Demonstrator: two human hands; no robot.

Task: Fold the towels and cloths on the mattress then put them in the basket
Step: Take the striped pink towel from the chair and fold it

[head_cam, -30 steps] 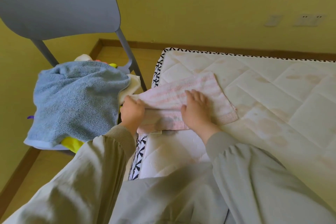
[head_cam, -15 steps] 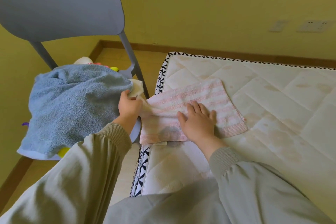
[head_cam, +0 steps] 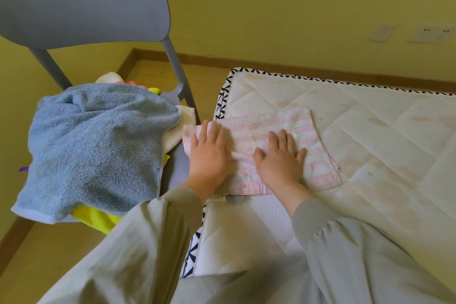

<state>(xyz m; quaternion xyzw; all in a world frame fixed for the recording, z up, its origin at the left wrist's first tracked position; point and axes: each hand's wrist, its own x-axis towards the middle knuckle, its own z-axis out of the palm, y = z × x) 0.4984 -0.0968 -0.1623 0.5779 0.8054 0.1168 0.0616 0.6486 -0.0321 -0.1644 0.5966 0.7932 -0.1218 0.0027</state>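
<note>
1. Item in hand: a pink striped towel (head_cam: 283, 121), already folded into a rectangle. It lies flat near the left edge of the mattress (head_cam: 382, 155), with its left end hanging past the patterned border (head_cam: 222, 101) towards the chair (head_cam: 81, 0).
2. Grip, left hand (head_cam: 209, 155): fingers straight and close together, palm down on the towel's overhanging left end. It presses and pinches nothing.
3. Grip, right hand (head_cam: 281, 163): fingers spread, palm flat on the middle of the towel, pressing it to the mattress.
4. Handling, judged: light, soft and limp terry with no stiffness. It is not fragile, but it will sag and the layers will slide apart if lifted by one corner. Best hold: both short ends, or a hand slid beneath the stack. The near hem shows a loose label.
5. Edges: the unsupported left end could drag the towel off the mattress once pressure is released.
6. Room: open mattress lies to the right and beyond. On the left, the chair seat carries a crumpled blue towel (head_cam: 98, 145) over other cloths.
7. Basket: none can be made out.
</note>
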